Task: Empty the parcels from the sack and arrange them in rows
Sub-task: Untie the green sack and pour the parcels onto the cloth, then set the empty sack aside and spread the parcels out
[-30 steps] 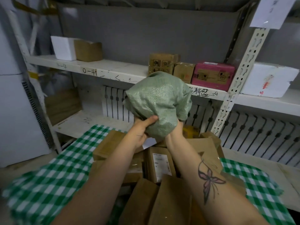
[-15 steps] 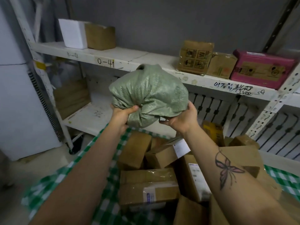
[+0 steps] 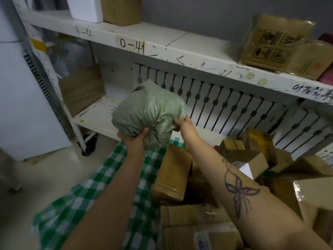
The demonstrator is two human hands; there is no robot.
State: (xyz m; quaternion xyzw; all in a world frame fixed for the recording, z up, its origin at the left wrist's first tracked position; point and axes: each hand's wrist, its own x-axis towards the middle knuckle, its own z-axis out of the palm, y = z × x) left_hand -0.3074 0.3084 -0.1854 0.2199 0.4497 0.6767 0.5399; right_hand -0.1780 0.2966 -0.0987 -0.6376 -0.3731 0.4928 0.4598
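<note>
A green-checked cloth [image 3: 75, 204] lies on the floor [image 3: 54, 177], brown boxes [image 3: 171, 175] heaped on it. The shelf [image 3: 162, 42] behind (scrawled "0-41") carries a white box [image 3: 84, 8] and a film-wrapped carton [image 3: 275, 38] well apart.

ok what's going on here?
A person holds a bunched-up green sack in the air, left grip clutching it from below and right grip pinching its side. Below, cardboard parcels lie in a loose heap on a green checked cloth, not yet in rows. Whether anything is left in the sack can't be seen. More boxes sit on the white shelf behind.
</note>
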